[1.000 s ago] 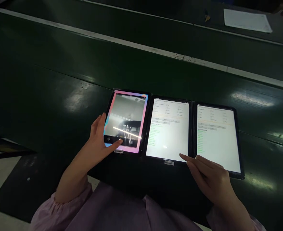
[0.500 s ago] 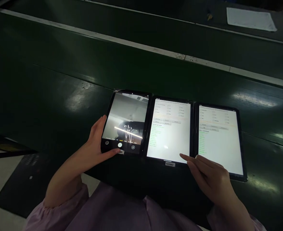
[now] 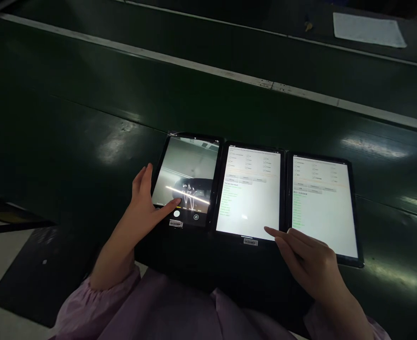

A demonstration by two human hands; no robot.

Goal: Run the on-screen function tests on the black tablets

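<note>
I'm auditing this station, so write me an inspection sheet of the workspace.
Surface: glossy dark-green tabletop, crossed by a pale straight strip.
Work items: black-framed rectangular left tablet, camera-like view; matching middle tablet and right tablet, text lists; all lit, side by side.
Clutter: white rectangular sheet and small yellowish object, far right.
Hands: left hand at left tablet, fingers spread; right hand pointing at middle tablet's lower screen.
Cables: nothing seen.
Surroundings: pale floor, lower left.

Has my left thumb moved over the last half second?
Yes: your left thumb has moved up the left tablet, its tip going from below the white on-screen button to above it.
</note>
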